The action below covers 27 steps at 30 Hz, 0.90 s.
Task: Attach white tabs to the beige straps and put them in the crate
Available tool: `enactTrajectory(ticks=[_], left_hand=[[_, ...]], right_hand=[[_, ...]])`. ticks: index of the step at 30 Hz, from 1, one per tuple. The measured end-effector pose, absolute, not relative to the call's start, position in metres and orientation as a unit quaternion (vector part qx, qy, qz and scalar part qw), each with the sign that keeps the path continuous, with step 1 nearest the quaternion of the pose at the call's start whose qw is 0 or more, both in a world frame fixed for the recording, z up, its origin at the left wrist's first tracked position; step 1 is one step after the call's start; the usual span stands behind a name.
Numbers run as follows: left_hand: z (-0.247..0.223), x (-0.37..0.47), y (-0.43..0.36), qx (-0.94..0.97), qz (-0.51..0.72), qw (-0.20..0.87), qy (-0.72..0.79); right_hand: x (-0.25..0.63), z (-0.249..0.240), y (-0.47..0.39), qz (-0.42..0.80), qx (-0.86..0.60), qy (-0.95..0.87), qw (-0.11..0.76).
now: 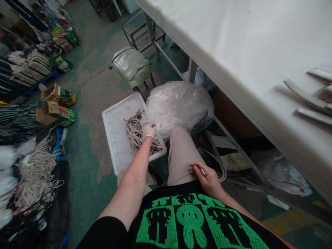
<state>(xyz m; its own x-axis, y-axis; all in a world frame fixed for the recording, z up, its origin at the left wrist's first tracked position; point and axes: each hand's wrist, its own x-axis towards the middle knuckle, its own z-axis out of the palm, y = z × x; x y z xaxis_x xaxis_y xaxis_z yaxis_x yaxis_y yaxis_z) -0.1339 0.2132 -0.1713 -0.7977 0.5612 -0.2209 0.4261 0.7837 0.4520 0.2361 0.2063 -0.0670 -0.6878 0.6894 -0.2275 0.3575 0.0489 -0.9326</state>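
My left hand (pixel 149 130), in a pale glove, is closed on the edge of a big clear plastic bag (pixel 178 103). Directly beside it, a heap of beige cords (pixel 135 133) lies in a white plastic tub (pixel 111 138) on the floor. My right hand (pixel 209 178) is bare and rests by my thigh with its fingers curled. A small, pale, shiny tip (pixel 203 172) sticks out between thumb and fingers; what it belongs to is hidden. Behind that hand a beige strap (pixel 220 164) curves round, and I cannot tell whether it is held.
To the right runs a white-topped table (pixel 233 52) with blurred metal strips (pixel 306 97) on it. A stool with a green wrapped cushion (pixel 131 65) stands beyond the tub. Cartons (pixel 58 110) and bundles of cord (pixel 36 173) line the left side.
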Motion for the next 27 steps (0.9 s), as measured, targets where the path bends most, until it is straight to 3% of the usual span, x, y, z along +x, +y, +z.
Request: enactTrajectory(ticks=[10, 18, 27], left_hand=[[-0.149, -0.121, 0.154, 0.291, 0.243, 0.166, 0.910], [-0.169, -0.115, 0.184, 0.329, 0.179, 0.168, 0.912], [-0.146, -0.105, 0.160, 0.274, 0.267, 0.153, 0.911]], right_hand=[[0.234, -0.069, 0.205, 0.576, -0.357, -0.721, 0.146], [0.234, -0.071, 0.203, 0.570, -0.357, -0.725, 0.148], [0.231, -0.062, 0.206, 0.571, -0.363, -0.721, 0.147]])
